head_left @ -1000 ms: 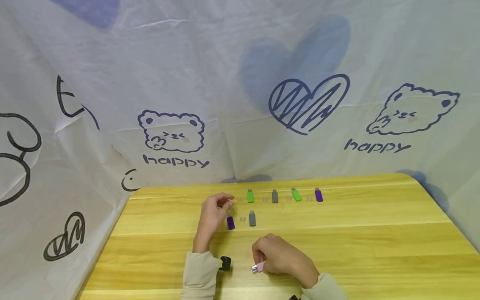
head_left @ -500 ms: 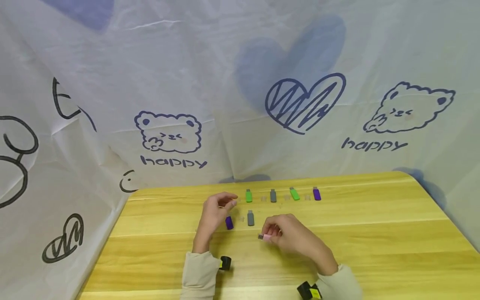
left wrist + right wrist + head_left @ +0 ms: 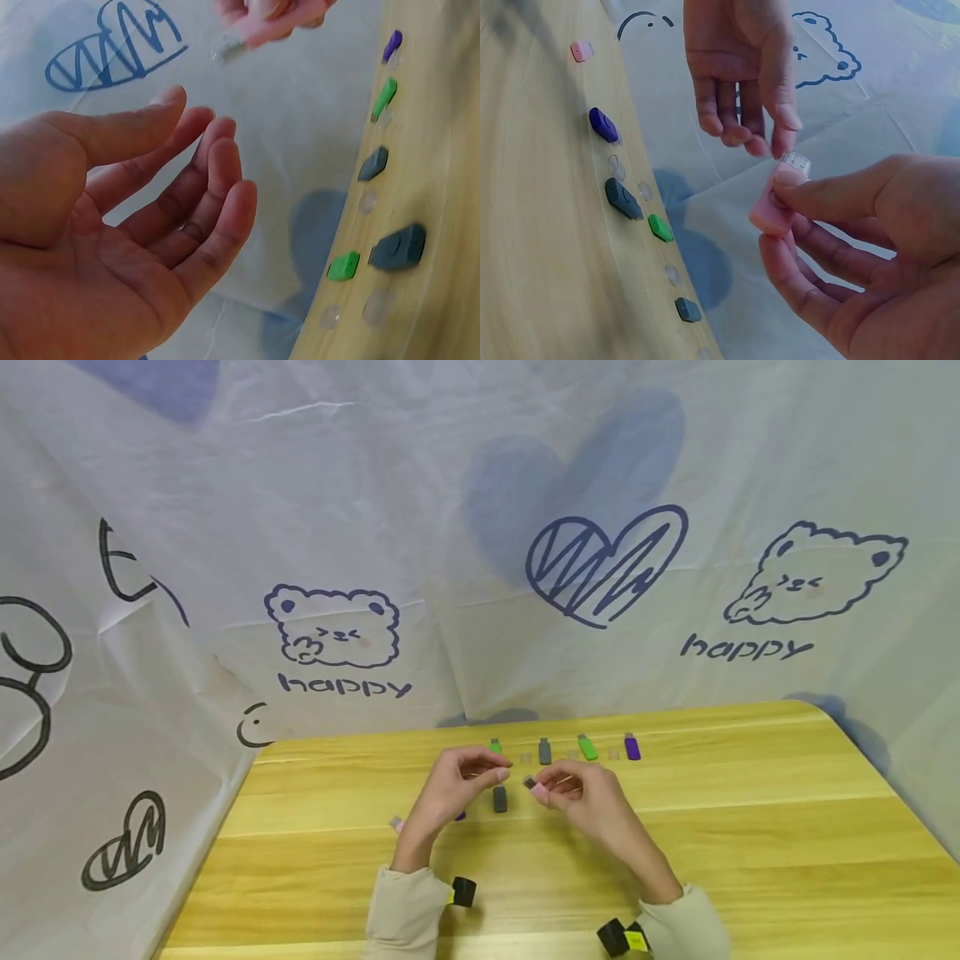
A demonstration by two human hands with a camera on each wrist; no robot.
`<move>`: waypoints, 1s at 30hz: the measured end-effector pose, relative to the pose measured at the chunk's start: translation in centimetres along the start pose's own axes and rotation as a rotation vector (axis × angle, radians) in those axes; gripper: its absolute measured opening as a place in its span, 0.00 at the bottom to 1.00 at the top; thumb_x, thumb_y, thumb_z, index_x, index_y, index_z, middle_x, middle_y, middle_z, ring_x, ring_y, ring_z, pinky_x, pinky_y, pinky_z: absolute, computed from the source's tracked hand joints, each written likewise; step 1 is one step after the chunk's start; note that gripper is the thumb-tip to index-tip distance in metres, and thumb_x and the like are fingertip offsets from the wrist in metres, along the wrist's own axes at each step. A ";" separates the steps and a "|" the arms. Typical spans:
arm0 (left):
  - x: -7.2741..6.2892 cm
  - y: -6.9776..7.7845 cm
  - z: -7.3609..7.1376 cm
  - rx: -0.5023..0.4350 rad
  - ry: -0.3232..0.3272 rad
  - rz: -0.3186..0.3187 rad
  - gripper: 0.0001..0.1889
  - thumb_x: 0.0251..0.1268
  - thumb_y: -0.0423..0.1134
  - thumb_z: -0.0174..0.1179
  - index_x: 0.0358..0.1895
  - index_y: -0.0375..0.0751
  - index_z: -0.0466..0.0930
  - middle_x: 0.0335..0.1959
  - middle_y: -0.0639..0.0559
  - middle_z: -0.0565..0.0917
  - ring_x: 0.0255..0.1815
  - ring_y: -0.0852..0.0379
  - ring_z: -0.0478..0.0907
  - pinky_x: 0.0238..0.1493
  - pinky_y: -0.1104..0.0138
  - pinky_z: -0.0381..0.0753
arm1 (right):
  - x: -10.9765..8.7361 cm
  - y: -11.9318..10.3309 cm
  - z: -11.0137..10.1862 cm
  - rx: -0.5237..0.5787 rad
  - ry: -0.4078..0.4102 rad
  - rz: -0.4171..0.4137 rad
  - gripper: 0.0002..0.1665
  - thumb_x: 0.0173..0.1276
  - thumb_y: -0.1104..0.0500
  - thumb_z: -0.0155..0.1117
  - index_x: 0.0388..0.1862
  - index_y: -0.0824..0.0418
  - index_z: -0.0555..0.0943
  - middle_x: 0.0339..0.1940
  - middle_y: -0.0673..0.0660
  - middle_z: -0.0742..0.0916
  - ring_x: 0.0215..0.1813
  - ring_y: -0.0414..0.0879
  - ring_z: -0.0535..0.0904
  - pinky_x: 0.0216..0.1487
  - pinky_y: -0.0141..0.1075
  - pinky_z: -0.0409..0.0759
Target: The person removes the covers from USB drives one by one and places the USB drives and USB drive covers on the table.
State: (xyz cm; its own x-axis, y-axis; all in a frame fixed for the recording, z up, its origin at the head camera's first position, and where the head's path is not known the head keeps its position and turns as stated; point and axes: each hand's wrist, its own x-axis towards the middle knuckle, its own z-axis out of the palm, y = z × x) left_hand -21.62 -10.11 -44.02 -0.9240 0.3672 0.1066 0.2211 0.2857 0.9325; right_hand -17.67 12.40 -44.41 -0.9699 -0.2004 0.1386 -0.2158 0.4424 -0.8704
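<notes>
My right hand point(image 3: 592, 793) pinches a pink USB stick point(image 3: 772, 208) between thumb and fingers, its metal plug pointing toward the left hand. My left hand point(image 3: 157, 195) is raised in front of it, fingers loosely bent and thumb apart from them, with nothing seen between them. In the right wrist view the plug comes right by the left fingertips. On the table under the hands lie a grey USB stick point(image 3: 500, 800) and a purple one point(image 3: 604, 125). A second pink stick point(image 3: 397, 824) lies left of them, partly hidden by the left wrist in the head view.
Along the table's back edge runs a row of sticks: a green one point(image 3: 496, 746), a grey one point(image 3: 545, 751), another green one point(image 3: 587, 747) and a purple one point(image 3: 632, 747). Small clear pieces point(image 3: 616, 167) lie among them. A printed cloth point(image 3: 480, 560) hangs behind the table.
My right hand has moved forward over the table with the pink USB stick. My left hand has shifted right toward it, uncovering the other pink stick and covering part of the purple one.
</notes>
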 end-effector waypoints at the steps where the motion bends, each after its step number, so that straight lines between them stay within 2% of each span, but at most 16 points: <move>1: 0.1 0.1 0.2 -0.012 -0.017 0.004 0.10 0.71 0.35 0.66 0.49 0.33 0.87 0.47 0.43 0.88 0.45 0.46 0.86 0.49 0.55 0.85 | 0.0 0.0 0.0 0.014 0.013 0.001 0.05 0.69 0.65 0.72 0.42 0.60 0.88 0.37 0.52 0.90 0.39 0.44 0.87 0.41 0.34 0.86; 4: 0.2 0.2 0.7 -0.059 -0.062 0.011 0.11 0.71 0.34 0.66 0.50 0.31 0.86 0.49 0.41 0.87 0.46 0.48 0.86 0.50 0.57 0.85 | 0.0 0.1 0.0 0.063 0.025 0.006 0.05 0.69 0.65 0.72 0.43 0.63 0.88 0.37 0.54 0.90 0.37 0.45 0.88 0.40 0.34 0.87; 7: 0.4 0.2 1.2 -0.115 -0.088 0.026 0.11 0.71 0.33 0.66 0.50 0.30 0.86 0.49 0.39 0.87 0.48 0.41 0.86 0.49 0.64 0.85 | 0.0 0.0 0.0 0.106 0.027 0.011 0.07 0.68 0.65 0.72 0.43 0.66 0.88 0.37 0.57 0.90 0.37 0.46 0.89 0.40 0.34 0.87; 9: 0.5 0.2 1.4 -0.142 -0.092 0.035 0.11 0.70 0.32 0.66 0.50 0.29 0.86 0.48 0.38 0.87 0.48 0.35 0.85 0.48 0.66 0.85 | 0.0 0.0 0.1 0.116 0.033 0.012 0.07 0.68 0.65 0.73 0.43 0.66 0.88 0.37 0.57 0.90 0.36 0.46 0.89 0.39 0.33 0.87; 13: 0.5 0.3 1.8 -0.142 -0.073 0.038 0.09 0.69 0.30 0.67 0.48 0.29 0.86 0.45 0.38 0.88 0.46 0.32 0.84 0.47 0.62 0.87 | 0.1 -0.1 0.2 0.112 0.049 0.013 0.07 0.66 0.66 0.74 0.42 0.67 0.88 0.37 0.57 0.90 0.36 0.47 0.89 0.39 0.33 0.87; 20: 0.6 0.5 2.1 -0.125 -0.037 0.035 0.06 0.66 0.27 0.68 0.43 0.29 0.86 0.39 0.38 0.88 0.41 0.35 0.85 0.47 0.47 0.86 | 0.1 -0.3 0.2 0.127 0.033 0.007 0.07 0.67 0.66 0.73 0.42 0.68 0.87 0.37 0.60 0.90 0.36 0.48 0.89 0.39 0.33 0.87; 24: 0.5 0.5 2.2 -0.128 -0.010 0.017 0.05 0.65 0.27 0.69 0.41 0.29 0.86 0.37 0.39 0.88 0.40 0.38 0.86 0.47 0.45 0.85 | 0.1 -0.4 0.3 0.131 0.029 0.002 0.07 0.68 0.66 0.73 0.42 0.68 0.87 0.37 0.60 0.91 0.36 0.48 0.89 0.39 0.33 0.87; 30: 0.5 0.5 2.3 -0.137 0.031 -0.014 0.04 0.64 0.27 0.70 0.40 0.29 0.87 0.36 0.39 0.89 0.38 0.44 0.87 0.46 0.48 0.86 | 0.1 -0.5 0.3 0.135 0.020 0.008 0.07 0.68 0.65 0.72 0.43 0.68 0.87 0.37 0.59 0.90 0.36 0.47 0.89 0.39 0.35 0.87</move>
State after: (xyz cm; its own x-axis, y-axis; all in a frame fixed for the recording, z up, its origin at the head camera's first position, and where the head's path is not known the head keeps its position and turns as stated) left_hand -21.21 -7.75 -44.28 -0.9365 0.3356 0.1017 0.1653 0.1668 0.9720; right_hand -17.64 11.90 -44.14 -0.9739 -0.1790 0.1394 -0.1919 0.3225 -0.9269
